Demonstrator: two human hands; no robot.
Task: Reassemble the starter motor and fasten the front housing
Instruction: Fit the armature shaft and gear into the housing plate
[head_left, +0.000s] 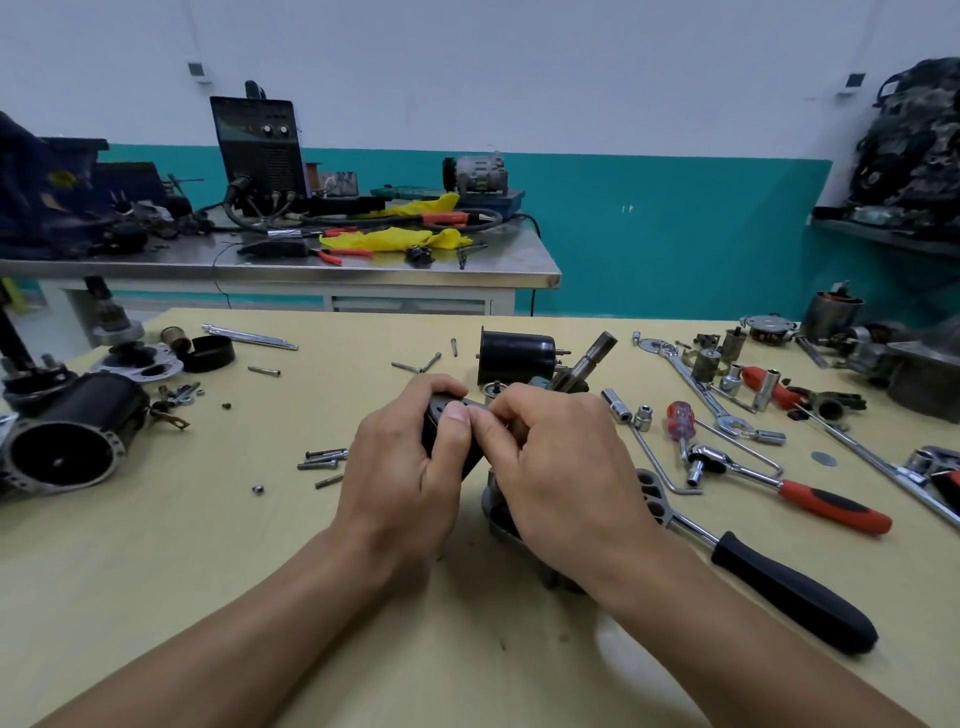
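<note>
The bench (260, 545) is laid out as a work ring, with loose parts and tools pushed to the edges and the middle kept for the job. A second motor casing (78, 426) lies at 9 o'clock, out of the way.

The starter motor (435, 431) sits at the centre, lifted slightly off the bench between both hands. Its shaft (587, 361) points away toward 1 o'clock, probably so the near end faces the person for fitting. A black cylinder (514, 356) waits just behind at 12 o'clock.

The black-handled wrench (795, 592) lies at 4 o'clock and the red-handled ratchet (831, 512) at 3 o'clock. Both are near the right hand, likely kept for the tightening to come.

The left hand (400, 467) has its grip wrapped round the motor's dark body, steadying it. The right hand (561, 467) curls over the top, its grip pinching at the motor's end plate beside the left thumb. Whether a small part sits under those fingertips is hidden.

Long bolts (322, 460) lie at 9 o'clock, unused, so fastening looks yet to begin.
</note>
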